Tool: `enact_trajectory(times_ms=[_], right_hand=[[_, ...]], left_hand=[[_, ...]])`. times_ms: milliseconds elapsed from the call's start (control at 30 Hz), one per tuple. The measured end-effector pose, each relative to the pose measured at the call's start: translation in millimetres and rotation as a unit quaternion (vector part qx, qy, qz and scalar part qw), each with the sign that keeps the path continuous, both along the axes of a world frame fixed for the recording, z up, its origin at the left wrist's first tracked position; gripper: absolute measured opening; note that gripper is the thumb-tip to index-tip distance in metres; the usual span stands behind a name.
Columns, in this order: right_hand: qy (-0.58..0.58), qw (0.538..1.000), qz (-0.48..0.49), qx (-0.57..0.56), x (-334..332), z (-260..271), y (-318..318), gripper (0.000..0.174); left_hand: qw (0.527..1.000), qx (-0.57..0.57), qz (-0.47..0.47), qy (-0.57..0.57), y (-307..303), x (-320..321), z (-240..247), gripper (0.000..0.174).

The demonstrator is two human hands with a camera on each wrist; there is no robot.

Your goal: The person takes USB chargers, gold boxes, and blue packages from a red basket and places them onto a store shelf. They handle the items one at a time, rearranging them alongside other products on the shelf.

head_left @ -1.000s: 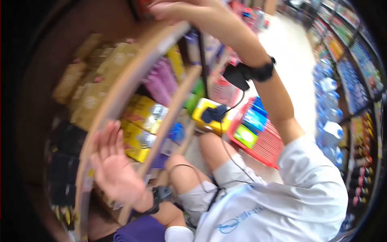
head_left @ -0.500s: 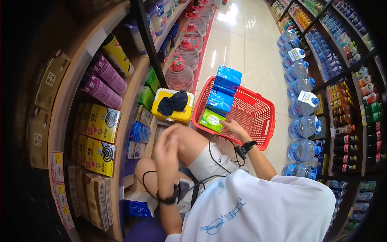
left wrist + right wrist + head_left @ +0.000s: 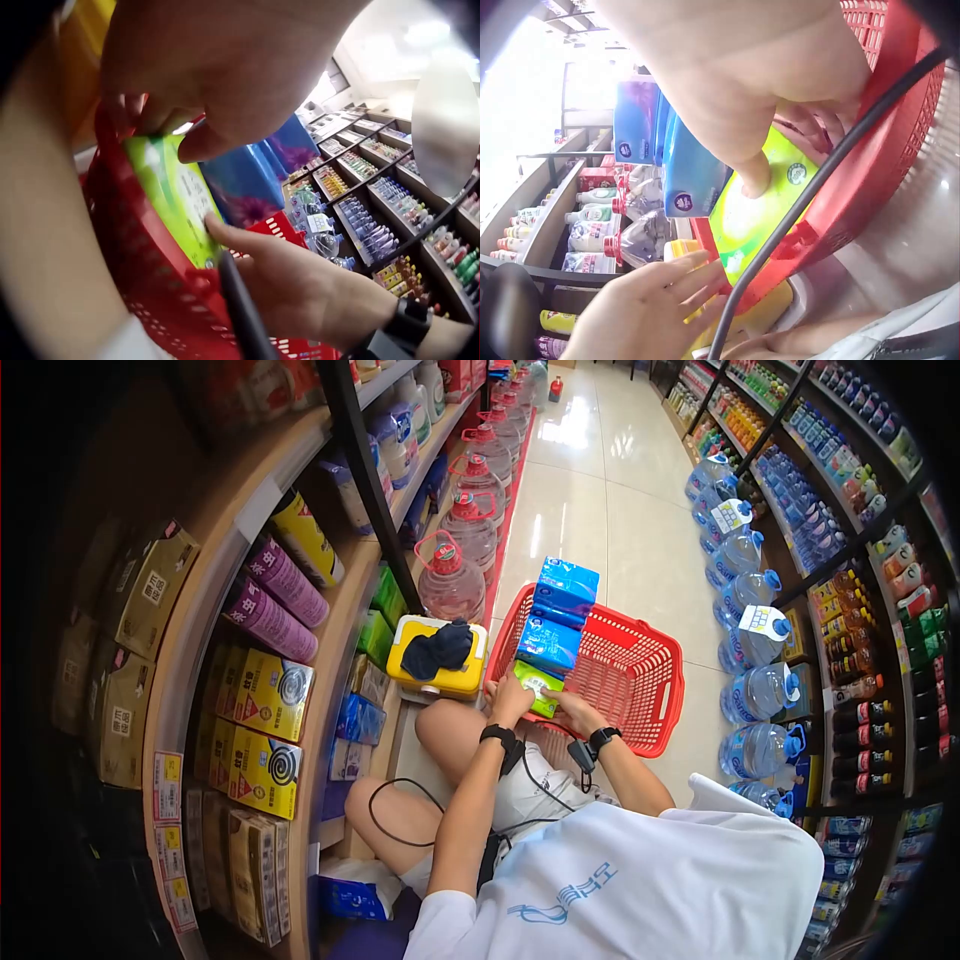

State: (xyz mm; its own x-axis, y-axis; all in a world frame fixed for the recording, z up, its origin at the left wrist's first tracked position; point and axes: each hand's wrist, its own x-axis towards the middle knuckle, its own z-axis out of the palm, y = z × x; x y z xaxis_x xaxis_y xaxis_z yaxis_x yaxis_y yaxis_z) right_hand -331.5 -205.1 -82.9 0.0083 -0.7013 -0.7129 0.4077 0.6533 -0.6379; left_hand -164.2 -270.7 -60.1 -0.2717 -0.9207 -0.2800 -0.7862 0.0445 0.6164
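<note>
A green tissue pack sits at the near-left end of the red shopping basket, beside blue plastic-wrapped packs. My right hand grips its right side. In the right wrist view the right thumb lies on the pack's face, the fingers curled around its edge. My left hand is at the opposite end. The right wrist view shows that left hand with fingers extended, tips right by the pack's end. From the left wrist, its thumb overlaps the pack's corner.
Left of the basket stands a yellow-and-white box with a dark cloth on it. Shelves of boxes run along the left. Large water bottles line the right shelf, and red-capped jugs line the left aisle.
Both hands were raised a second ago, the left by the shelf. The right came down to the green pack first; the left then moved from over the knee to the pack's left end.
</note>
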Motion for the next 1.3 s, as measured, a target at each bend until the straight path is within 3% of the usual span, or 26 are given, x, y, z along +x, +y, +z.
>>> enact_trajectory(times_ms=[133,200,233,300,333,367,400,467,600,767,833,867,967,1033,1067,1167,1233,1300], right_hand=[[-0.094,0.995,-0.015,-0.041,-2.4,-0.4,7.7,0.045],[-0.092,0.995,0.000,-0.034,1.9,37.9,12.8,0.046],[-0.078,0.997,0.001,-0.028,6.5,59.9,17.2,0.042],[-0.082,0.991,0.022,-0.105,15.4,84.7,21.4,0.037],[-0.072,0.988,0.036,-0.132,14.2,77.6,19.8,0.039],[-0.024,0.988,0.053,-0.145,28.0,119.1,23.2,0.042],[-0.051,0.981,0.051,-0.181,41.2,141.2,24.2,0.048],[-0.031,0.965,0.076,-0.248,70.0,191.7,21.7,0.064],[-0.040,0.884,0.143,-0.444,126.4,288.7,14.5,0.083],[0.058,0.740,0.184,-0.644,177.1,402.7,-30.4,0.085],[0.114,0.659,0.164,-0.725,200.5,444.1,-59.0,0.083],[0.098,0.657,0.173,-0.727,213.7,466.0,-71.3,0.080],[0.123,0.633,0.186,-0.741,256.6,515.3,-122.3,0.065],[0.105,0.623,0.224,-0.742,281.0,552.6,-143.8,0.056],[0.113,0.630,0.240,-0.730,293.9,561.0,-160.5,0.057],[0.130,0.663,0.284,-0.680,336.0,566.4,-203.3,0.062],[0.236,0.654,0.268,-0.667,363.9,560.6,-225.3,0.065],[0.263,0.634,0.273,-0.674,384.1,548.0,-245.0,0.064]], left_hand=[[0.991,-0.062,0.022,0.115,9.8,6.6,17.8,0.073],[0.976,-0.123,0.022,0.179,17.1,11.3,6.0,0.084],[0.981,-0.080,0.038,0.173,24.3,12.0,14.5,0.086],[0.963,-0.205,0.034,0.172,44.7,32.1,75.9,0.086],[0.976,-0.148,0.060,0.147,56.5,39.8,92.7,0.085],[0.965,-0.204,0.085,0.141,66.7,44.2,103.6,0.086],[0.938,-0.277,0.098,0.185,75.5,54.6,128.6,0.087],[0.916,-0.331,0.119,0.193,93.6,80.1,197.8,0.088],[0.878,-0.424,0.157,0.157,126.2,131.3,311.2,0.089],[0.812,-0.545,0.166,0.127,133.1,183.1,413.2,0.088],[0.781,-0.592,0.168,0.102,119.1,202.7,446.6,0.084],[0.753,-0.632,0.173,0.063,106.5,212.3,464.2,0.078],[0.735,-0.643,0.188,0.109,64.6,244.8,502.8,0.066],[0.757,-0.611,0.206,0.107,35.9,275.3,521.9,0.065],[0.772,-0.578,0.212,0.158,20.3,289.6,526.6,0.065],[0.840,-0.453,0.183,0.235,-0.8,327.2,547.1,0.066],[0.839,-0.394,0.243,0.286,-8.8,343.9,543.3,0.065],[0.835,-0.359,0.275,0.313,-15.3,360.9,533.1,0.065]])
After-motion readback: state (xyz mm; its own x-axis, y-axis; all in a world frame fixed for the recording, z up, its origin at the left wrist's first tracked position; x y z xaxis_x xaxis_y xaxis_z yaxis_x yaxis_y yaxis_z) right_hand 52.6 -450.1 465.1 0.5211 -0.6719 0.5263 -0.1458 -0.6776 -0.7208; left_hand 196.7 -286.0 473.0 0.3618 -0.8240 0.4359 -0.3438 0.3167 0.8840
